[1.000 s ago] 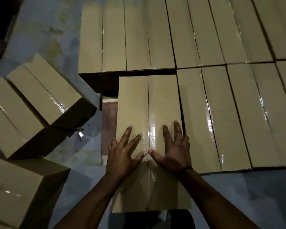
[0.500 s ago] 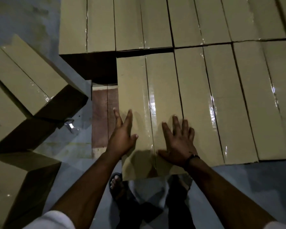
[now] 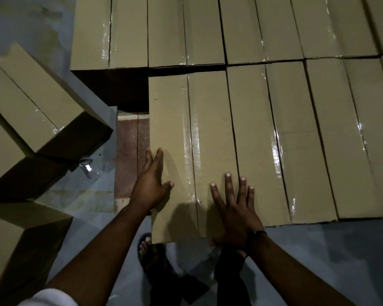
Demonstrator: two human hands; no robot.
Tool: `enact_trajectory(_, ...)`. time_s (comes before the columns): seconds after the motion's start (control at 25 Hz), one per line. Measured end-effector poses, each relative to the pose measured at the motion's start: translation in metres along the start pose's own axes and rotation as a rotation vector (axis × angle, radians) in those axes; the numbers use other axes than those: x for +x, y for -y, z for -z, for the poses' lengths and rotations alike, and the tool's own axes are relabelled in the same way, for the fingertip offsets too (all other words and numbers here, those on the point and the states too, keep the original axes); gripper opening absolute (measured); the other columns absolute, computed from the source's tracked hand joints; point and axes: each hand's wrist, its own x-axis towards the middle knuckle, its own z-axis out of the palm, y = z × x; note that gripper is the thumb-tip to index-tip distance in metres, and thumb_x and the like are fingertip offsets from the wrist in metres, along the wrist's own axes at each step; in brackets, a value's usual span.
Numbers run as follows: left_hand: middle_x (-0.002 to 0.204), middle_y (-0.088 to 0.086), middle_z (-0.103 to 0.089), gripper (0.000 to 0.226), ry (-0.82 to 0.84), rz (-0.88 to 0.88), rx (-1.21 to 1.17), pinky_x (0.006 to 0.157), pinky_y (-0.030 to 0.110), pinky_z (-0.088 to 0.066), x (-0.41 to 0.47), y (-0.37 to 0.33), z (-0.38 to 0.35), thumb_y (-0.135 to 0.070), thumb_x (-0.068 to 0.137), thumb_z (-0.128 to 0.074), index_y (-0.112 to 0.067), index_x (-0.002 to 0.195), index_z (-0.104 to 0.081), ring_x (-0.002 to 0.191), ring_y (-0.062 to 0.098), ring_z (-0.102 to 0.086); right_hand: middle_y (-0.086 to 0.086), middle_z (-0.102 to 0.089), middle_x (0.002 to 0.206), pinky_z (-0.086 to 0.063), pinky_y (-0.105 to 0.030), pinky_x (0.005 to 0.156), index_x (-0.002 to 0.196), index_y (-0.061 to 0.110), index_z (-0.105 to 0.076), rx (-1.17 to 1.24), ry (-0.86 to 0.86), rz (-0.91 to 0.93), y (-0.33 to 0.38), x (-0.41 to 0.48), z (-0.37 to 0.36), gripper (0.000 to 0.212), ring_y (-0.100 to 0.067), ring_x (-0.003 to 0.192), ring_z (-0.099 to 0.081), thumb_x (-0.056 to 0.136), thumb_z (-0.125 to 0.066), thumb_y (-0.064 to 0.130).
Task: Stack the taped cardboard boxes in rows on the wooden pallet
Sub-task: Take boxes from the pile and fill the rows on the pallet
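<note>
Pressing on the box point(image 3: 175, 120) with both hands, I judge this placement nearly done but not finished. The box lies flat on the pallet point(image 3: 128, 155), taped seam up. Its right side touches the neighbour point(image 3: 259, 133) just right of my right hand point(image 3: 234, 208). Its near end juts toward me past that neighbour's front line. A dark gap shows between its far end and the back row point(image 3: 186, 29) beyond my fingertips point(image 3: 227, 174). I think it needs one more shove forward to sit flush.

My left hand point(image 3: 152, 184) lies along the box's left top edge, fingers straight and together, thumb splayed onto the top. My right hand rests flat on the top near the near right corner, fingers spread. Neither hand pinches anything.

To the right of my right hand the near row point(image 3: 332, 140) runs to the edge of view, boxes side by side. The back row looks filled as far as I can see. Just left of my left hand a strip of bare pallet shows, which I judge leaves room for one more box in this row. Farther left, loose boxes point(image 3: 31, 96) sit at odd angles on the floor point(image 3: 329, 261). I count at least three waiting to be stacked. I can't tell whether a second layer is wanted.
</note>
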Motion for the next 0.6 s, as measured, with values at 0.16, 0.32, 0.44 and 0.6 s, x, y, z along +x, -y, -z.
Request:
enact_trajectory(0.16, 0.171, -0.001, 0.01, 0.113, 0.011, -0.028, 0.03, 0.118, 0.046, -0.031, 0.008, -0.003, 0.004, -0.023, 0.087, -0.08, -0.036, 0.164, 0.002, 0.157, 0.023, -0.005, -0.018, 0.054, 0.149, 0.009, -0.068, 0.12, 0.152, 0.033, 0.037, 0.048, -0.03, -0.014, -0.002, 0.0, -0.001, 0.148, -0.051, 0.139, 0.043, 0.064, -0.07, 0.085)
enact_trajectory(0.32, 0.171, 0.004, 0.01, 0.115, 0.03, -0.042, 0.054, 0.12, 0.043, -0.028, 0.019, -0.009, 0.011, -0.022, 0.086, -0.082, -0.033, 0.164, 0.002, 0.157, 0.023, -0.003, -0.02, 0.053, 0.149, 0.009, -0.061, 0.123, 0.15, 0.032, 0.039, 0.101, -0.062, -0.044, -0.002, 0.0, 0.0, 0.145, -0.045, 0.141, 0.043, 0.068, -0.069, 0.081)
enact_trajectory(0.44, 0.171, 0.004, 0.012, 0.115, 0.044, -0.044, 0.076, 0.12, 0.041, -0.028, 0.017, -0.012, 0.012, -0.021, 0.086, -0.082, -0.031, 0.164, 0.001, 0.157, 0.023, -0.004, -0.02, 0.053, 0.149, 0.011, -0.057, 0.124, 0.15, 0.033, 0.039, 0.142, -0.053, -0.061, -0.001, 0.0, 0.001, 0.149, -0.042, 0.141, 0.044, 0.066, -0.074, 0.079)
enact_trajectory(0.6, 0.17, 0.003, 0.017, 0.112, 0.049, -0.032, 0.121, 0.119, 0.042, -0.029, 0.017, -0.012, 0.011, -0.022, 0.088, -0.08, -0.03, 0.164, 0.001, 0.157, 0.024, -0.003, -0.022, 0.055, 0.147, 0.017, -0.051, 0.121, 0.149, 0.033, 0.041, 0.127, -0.03, -0.065, -0.001, -0.002, 0.006, 0.155, -0.042, 0.14, 0.045, 0.062, -0.081, 0.074)
